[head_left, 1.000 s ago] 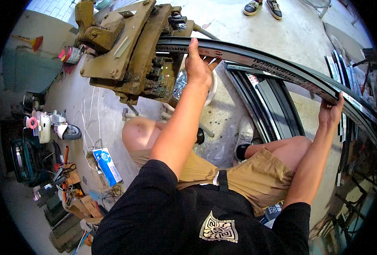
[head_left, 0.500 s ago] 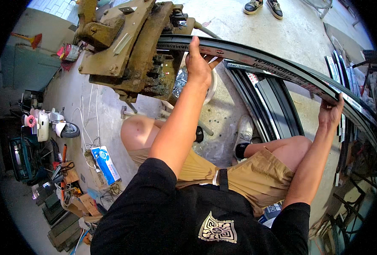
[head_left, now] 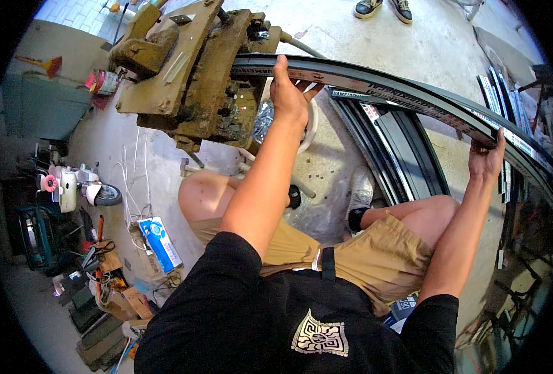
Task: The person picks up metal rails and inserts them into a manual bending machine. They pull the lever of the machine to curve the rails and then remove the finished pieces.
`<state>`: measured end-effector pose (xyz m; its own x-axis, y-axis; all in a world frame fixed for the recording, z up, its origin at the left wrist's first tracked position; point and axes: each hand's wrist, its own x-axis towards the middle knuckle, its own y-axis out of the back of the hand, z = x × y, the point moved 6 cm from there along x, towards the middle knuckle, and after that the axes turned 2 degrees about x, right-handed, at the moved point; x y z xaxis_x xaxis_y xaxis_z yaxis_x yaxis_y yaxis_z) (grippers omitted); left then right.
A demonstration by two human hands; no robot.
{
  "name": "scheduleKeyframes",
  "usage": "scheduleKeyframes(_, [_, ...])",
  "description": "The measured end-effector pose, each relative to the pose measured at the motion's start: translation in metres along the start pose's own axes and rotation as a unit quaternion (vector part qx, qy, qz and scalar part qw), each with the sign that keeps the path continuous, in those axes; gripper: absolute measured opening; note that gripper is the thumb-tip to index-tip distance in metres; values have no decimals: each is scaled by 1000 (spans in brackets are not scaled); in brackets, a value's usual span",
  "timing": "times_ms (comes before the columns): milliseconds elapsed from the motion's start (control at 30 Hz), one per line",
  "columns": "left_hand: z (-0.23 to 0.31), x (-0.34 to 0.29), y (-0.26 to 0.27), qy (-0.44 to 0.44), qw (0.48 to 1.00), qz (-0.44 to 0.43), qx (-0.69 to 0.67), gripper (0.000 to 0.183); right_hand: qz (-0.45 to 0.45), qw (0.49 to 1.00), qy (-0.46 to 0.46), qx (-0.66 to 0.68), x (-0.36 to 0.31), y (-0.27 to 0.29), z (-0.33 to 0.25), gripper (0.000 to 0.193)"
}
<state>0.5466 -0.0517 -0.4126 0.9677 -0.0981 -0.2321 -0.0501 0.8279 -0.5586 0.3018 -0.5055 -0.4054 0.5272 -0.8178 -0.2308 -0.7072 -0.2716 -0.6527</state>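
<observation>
A long dark metal profile [head_left: 376, 87] with a printed strip along its side stretches across the upper right. Its left end sits in an oily brown metal press [head_left: 195, 93] with thick bolted plates. Close to the press, my left hand [head_left: 291, 100] grips the profile, thumb up against its near side and fingers underneath. Farther right, my right hand [head_left: 486, 161] holds the same profile from below, thumb on the near side. Both hands are closed on it. The profile's end inside the press is hidden, and its far right end fades into the dark rim.
More dark profiles [head_left: 407, 149] lie stacked beneath the held one. A pale round container [head_left: 312, 128] stands under the press beside metal scraps. Another bundle of profiles [head_left: 507, 103] lies at right. A person's shoes [head_left: 382, 9] are at the top. A blue-white box [head_left: 160, 243] lies at left.
The whole view has shifted slightly. Both hands keep their grip at about the same places on the profile, and its left end remains at the press.
</observation>
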Motion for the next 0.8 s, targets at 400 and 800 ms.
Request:
scheduleKeyframes(400, [-32, -41, -33, 46, 998, -46, -9, 58, -1, 995, 101, -8, 29, 62, -61, 44])
scheduleKeyframes(800, [-36, -83, -30, 42, 997, -66, 14, 61, 84, 993, 85, -9, 2, 101, -66, 39])
